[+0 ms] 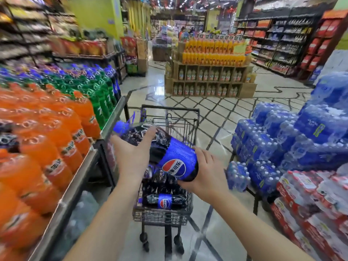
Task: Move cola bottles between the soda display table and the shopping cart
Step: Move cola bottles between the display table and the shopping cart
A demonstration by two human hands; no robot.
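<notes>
A large cola bottle (169,153) with a blue label and blue cap lies tilted above the shopping cart (169,215), cap toward the upper left. My left hand (131,149) holds its dark upper body, fingers laid over the top. My right hand (205,172) grips its base from the right. Inside the cart lie more cola bottles (165,201), one showing its blue label. The soda display table (79,176) runs along the left with orange and green bottles (56,132).
Shrink-wrapped water packs (282,144) are stacked on the right, red-labelled packs (310,204) nearer. A juice display stand (211,72) stands ahead in the aisle. Tiled floor lies between the cart and that stand.
</notes>
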